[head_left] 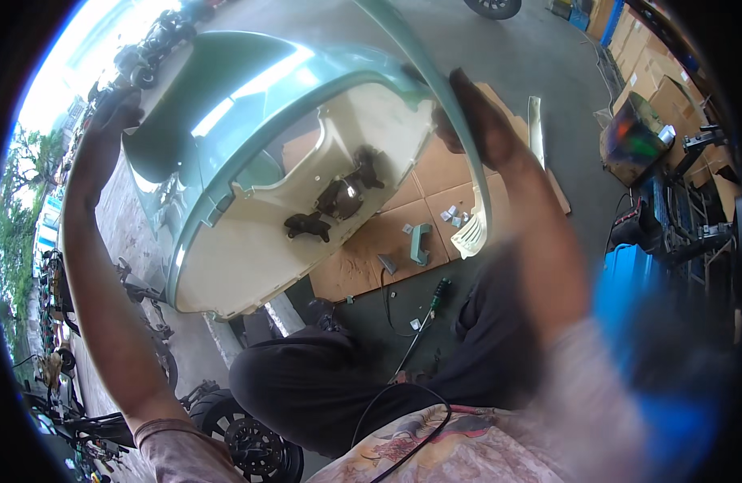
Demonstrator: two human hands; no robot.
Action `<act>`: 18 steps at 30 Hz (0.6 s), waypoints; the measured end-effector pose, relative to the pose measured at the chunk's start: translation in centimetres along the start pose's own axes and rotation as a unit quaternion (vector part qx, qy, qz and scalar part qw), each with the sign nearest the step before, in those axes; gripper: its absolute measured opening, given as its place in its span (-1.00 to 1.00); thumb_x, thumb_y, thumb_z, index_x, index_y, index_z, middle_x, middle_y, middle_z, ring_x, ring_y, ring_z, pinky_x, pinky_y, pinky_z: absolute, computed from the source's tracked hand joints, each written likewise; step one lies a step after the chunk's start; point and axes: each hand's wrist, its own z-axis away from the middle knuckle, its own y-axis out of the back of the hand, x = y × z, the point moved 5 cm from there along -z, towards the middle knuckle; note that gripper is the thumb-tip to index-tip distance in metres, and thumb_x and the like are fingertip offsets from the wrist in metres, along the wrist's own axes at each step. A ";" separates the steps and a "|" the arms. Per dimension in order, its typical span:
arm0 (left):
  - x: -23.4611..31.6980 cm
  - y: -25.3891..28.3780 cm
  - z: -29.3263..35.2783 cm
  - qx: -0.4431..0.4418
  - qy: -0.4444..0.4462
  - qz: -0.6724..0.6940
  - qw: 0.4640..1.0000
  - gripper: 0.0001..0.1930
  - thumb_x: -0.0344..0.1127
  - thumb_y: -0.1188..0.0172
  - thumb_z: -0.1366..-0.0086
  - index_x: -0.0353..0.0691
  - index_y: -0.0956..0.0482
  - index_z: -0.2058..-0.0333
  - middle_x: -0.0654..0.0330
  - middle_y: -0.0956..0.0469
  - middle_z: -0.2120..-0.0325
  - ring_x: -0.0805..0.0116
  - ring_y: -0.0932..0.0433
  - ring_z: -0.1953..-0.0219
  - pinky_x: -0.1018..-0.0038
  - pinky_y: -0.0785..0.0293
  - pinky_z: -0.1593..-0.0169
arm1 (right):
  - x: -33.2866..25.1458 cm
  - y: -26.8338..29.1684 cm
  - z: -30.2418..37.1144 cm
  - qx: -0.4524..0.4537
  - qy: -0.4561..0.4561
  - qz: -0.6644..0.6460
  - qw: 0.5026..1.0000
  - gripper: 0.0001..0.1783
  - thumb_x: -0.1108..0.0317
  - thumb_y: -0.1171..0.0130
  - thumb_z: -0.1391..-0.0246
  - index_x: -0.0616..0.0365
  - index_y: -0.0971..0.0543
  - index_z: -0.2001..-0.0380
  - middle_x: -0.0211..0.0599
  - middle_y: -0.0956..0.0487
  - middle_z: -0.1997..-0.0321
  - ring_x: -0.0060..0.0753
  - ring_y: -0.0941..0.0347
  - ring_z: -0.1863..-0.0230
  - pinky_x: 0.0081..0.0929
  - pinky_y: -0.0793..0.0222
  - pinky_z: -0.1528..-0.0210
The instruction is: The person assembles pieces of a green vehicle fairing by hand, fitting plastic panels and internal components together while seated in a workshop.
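Raised in front of me is a large pale green scooter body panel (254,84), glossy outside and cream on its inner face. Dark brackets (338,197) are fixed inside it. A long curved green trim strip, ending in a white slotted piece (470,235), runs along its right side; I cannot tell whether the two are joined. My left hand (113,121) is closed on the panel's left edge, its fingertips partly hidden. On the right, my right hand (479,125) grips the panel where its rim meets the strip.
A flattened cardboard sheet (363,262) on the floor bears a small green part (420,245) and several white bits. Near my crossed legs lies a green-handled screwdriver (441,294). Motorbike wheels (254,443), a blue container (628,270) and cardboard boxes (640,48) stand around.
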 end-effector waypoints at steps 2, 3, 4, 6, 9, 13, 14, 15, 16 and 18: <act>5.9 -2.1 1.5 0.073 -0.061 -0.074 0.993 -0.50 -0.01 -0.01 -0.29 -0.25 -0.38 -0.06 0.04 -0.46 0.05 0.28 -0.42 -0.01 0.44 -0.24 -0.11 | -0.5 0.1 0.5 0.019 -0.006 0.022 1.000 -0.33 -0.26 0.27 -0.19 0.15 -0.43 0.07 -0.59 -0.17 0.76 -0.72 -0.03 0.75 -0.71 0.06 0.71; 9.3 -3.5 4.1 0.097 -0.079 -0.088 0.988 -0.50 -0.03 -0.03 -0.27 -0.26 -0.38 -0.06 0.04 -0.45 0.05 0.25 -0.41 -0.02 0.40 -0.23 -0.12 | -0.5 -0.4 0.6 0.026 -0.010 0.031 0.999 -0.34 -0.29 0.25 -0.17 0.12 -0.45 0.17 -0.57 -0.20 0.74 -0.71 -0.07 0.74 -0.70 0.03 0.70; 11.3 -4.0 6.5 0.118 -0.132 -0.148 0.973 -0.48 -0.03 -0.06 -0.25 -0.24 -0.36 -0.08 0.03 -0.44 0.04 0.21 -0.40 -0.03 0.36 -0.21 -0.13 | -0.5 -1.4 0.5 0.029 -0.013 0.036 0.999 -0.35 -0.32 0.23 -0.14 0.10 -0.46 0.27 -0.56 -0.23 0.73 -0.70 -0.10 0.73 -0.70 0.00 0.70; 15.5 -6.2 11.1 0.194 -0.261 -0.219 0.920 -0.45 -0.01 -0.18 -0.16 -0.30 -0.39 0.00 0.01 -0.45 0.12 0.17 -0.42 0.04 0.32 -0.25 -0.11 | -1.2 -2.7 1.1 0.049 -0.015 0.061 0.997 -0.33 -0.36 0.20 -0.10 0.08 -0.48 0.37 -0.53 -0.27 0.70 -0.68 -0.16 0.71 -0.68 -0.07 0.69; 15.6 -10.2 18.0 0.285 -0.313 -0.033 0.905 -0.54 -0.08 -0.27 -0.06 -0.38 -0.40 0.28 0.02 -0.42 0.36 0.16 -0.44 0.23 0.31 -0.32 -0.01 | -1.9 -3.3 1.4 -0.010 -0.071 0.074 0.995 -0.16 -0.36 0.15 -0.08 0.27 -0.44 -0.01 -0.20 -0.48 0.13 -0.48 -0.32 0.12 -0.52 -0.22 0.00; 15.6 -14.5 18.5 0.278 -0.276 0.071 0.917 -0.60 -0.17 -0.23 -0.09 -0.34 -0.30 0.28 0.09 -0.35 0.38 0.25 -0.41 0.29 0.35 -0.34 0.08 | -1.2 -4.7 0.3 -0.019 0.012 0.045 0.999 -0.17 -0.31 0.12 -0.10 0.25 -0.35 -0.12 -0.17 -0.47 0.04 -0.45 -0.34 0.06 -0.52 -0.22 -0.05; 15.3 -14.6 18.1 0.325 -0.263 0.157 0.895 -0.59 -0.17 -0.23 -0.09 -0.34 -0.29 0.25 0.09 -0.35 0.37 0.26 -0.41 0.29 0.34 -0.33 0.08 | -0.8 -4.8 0.1 -0.019 0.038 0.032 0.999 -0.17 -0.30 0.11 -0.10 0.24 -0.32 -0.15 -0.17 -0.47 0.00 -0.44 -0.34 0.04 -0.52 -0.21 -0.07; 15.7 -14.6 17.9 0.346 -0.259 0.173 0.885 -0.59 -0.19 -0.23 -0.08 -0.30 -0.27 0.24 0.10 -0.35 0.37 0.28 -0.41 0.28 0.26 -0.31 0.02 | -0.5 -4.4 0.1 -0.002 0.032 0.034 0.999 -0.19 -0.27 0.11 -0.12 0.26 -0.32 -0.15 -0.20 -0.47 0.01 -0.47 -0.33 0.03 -0.54 -0.20 -0.07; 16.0 -14.9 18.2 0.354 -0.307 0.163 0.868 -0.61 -0.22 -0.22 -0.08 -0.28 -0.27 0.24 0.09 -0.35 0.37 0.27 -0.41 0.28 0.24 -0.30 0.00 | -0.7 -4.8 -0.1 0.008 0.038 0.026 0.999 -0.21 -0.23 0.11 -0.13 0.27 -0.32 -0.14 -0.24 -0.46 0.01 -0.50 -0.33 0.03 -0.55 -0.20 -0.07; 14.9 -18.0 18.9 0.327 -0.358 0.148 0.862 -0.68 -0.32 -0.20 -0.06 -0.24 -0.27 0.27 0.11 -0.35 0.38 0.25 -0.41 0.29 0.24 -0.32 0.02 | -1.8 -5.4 0.5 0.014 0.029 0.036 0.999 -0.25 -0.19 0.12 -0.16 0.27 -0.33 -0.14 -0.26 -0.45 0.02 -0.52 -0.30 0.02 -0.58 -0.18 -0.06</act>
